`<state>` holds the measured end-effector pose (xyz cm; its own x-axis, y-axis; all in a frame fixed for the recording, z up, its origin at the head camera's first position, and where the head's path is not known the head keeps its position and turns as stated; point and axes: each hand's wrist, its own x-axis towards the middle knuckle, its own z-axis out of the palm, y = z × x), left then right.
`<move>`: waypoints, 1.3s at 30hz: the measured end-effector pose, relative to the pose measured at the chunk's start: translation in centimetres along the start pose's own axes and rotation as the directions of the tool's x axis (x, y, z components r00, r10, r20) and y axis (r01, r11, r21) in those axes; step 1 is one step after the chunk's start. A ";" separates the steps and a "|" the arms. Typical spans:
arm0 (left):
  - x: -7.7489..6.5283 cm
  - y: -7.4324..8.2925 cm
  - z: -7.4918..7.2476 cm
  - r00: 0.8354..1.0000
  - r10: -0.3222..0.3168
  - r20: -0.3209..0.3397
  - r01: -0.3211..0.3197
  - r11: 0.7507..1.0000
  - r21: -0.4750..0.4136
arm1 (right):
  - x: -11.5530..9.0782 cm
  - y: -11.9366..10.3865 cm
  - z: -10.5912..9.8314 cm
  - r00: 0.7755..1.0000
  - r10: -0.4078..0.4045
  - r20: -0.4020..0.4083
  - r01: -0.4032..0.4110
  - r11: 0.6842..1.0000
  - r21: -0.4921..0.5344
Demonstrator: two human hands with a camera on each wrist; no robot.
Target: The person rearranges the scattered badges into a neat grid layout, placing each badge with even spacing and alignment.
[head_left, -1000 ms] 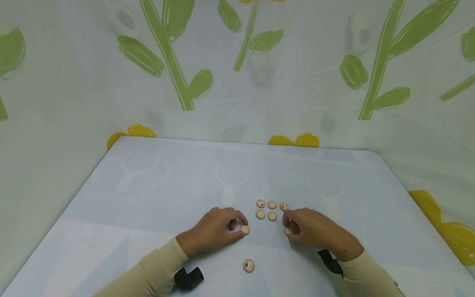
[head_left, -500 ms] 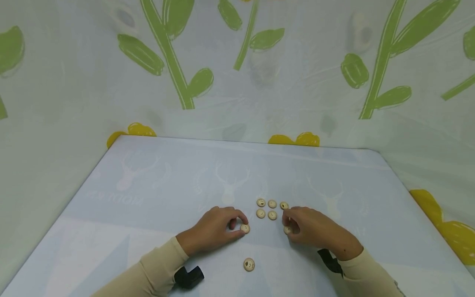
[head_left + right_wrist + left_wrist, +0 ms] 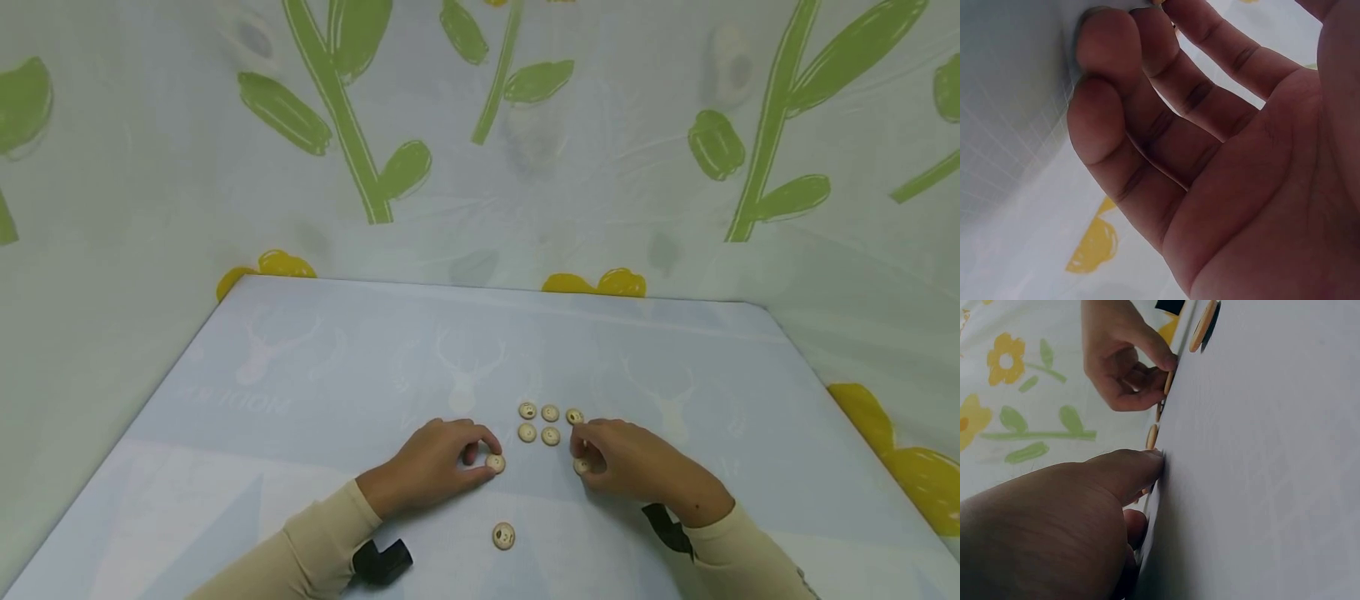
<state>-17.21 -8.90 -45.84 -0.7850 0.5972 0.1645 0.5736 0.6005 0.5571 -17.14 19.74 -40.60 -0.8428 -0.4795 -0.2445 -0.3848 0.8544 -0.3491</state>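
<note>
In the head view my left hand (image 3: 431,467) pinches a round wooden disc (image 3: 496,463) between thumb and index finger, low at the tabletop. My right hand (image 3: 633,462) has thumb and index finger at opposite edges of another wooden disc (image 3: 581,467). Several similar pale discs with dark markings lie in two short rows between and beyond the hands, among them a far-left disc (image 3: 527,410) and a near-middle disc (image 3: 551,436). The far-right disc (image 3: 574,417) lies right by the right index finger. The right wrist view shows that palm (image 3: 1241,181) and its bent fingers; the pinched disc is hidden there.
One more wooden disc (image 3: 504,536) lies nearer the person, between the forearms. A pale blue cloth with deer prints covers the table (image 3: 337,333). Behind it hangs a white curtain (image 3: 615,183) with green leaves and yellow flowers. Black straps sit at both wrists.
</note>
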 end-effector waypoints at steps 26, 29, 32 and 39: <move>0.0 0.0 0.1 1.000 -0.003 -0.005 0.003 1.000 0.002 | 0.0 -2.3 1.0 0.998 -0.059 -0.028 0.058 0.997 -0.048; 0.0 0.0 0.1 1.000 0.002 -0.008 -0.002 1.000 0.000 | 0.0 -2.5 1.1 0.997 -0.069 -0.027 0.067 0.996 -0.053; -0.1 0.1 0.1 1.000 0.001 -0.007 -0.001 1.000 -0.003 | 0.0 -2.8 1.2 0.997 -0.074 -0.018 0.073 0.996 -0.049; -0.1 0.1 0.0 1.000 -0.005 -0.009 0.005 1.000 -0.004 | 0.0 -3.4 1.5 0.996 -0.085 -0.003 0.085 0.996 -0.041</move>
<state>-17.08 -8.85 -45.81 -0.7898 0.5895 0.1693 0.5690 0.6011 0.5612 -15.23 16.56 -40.81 -0.8081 -0.5501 -0.2106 -0.4705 0.8179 -0.3312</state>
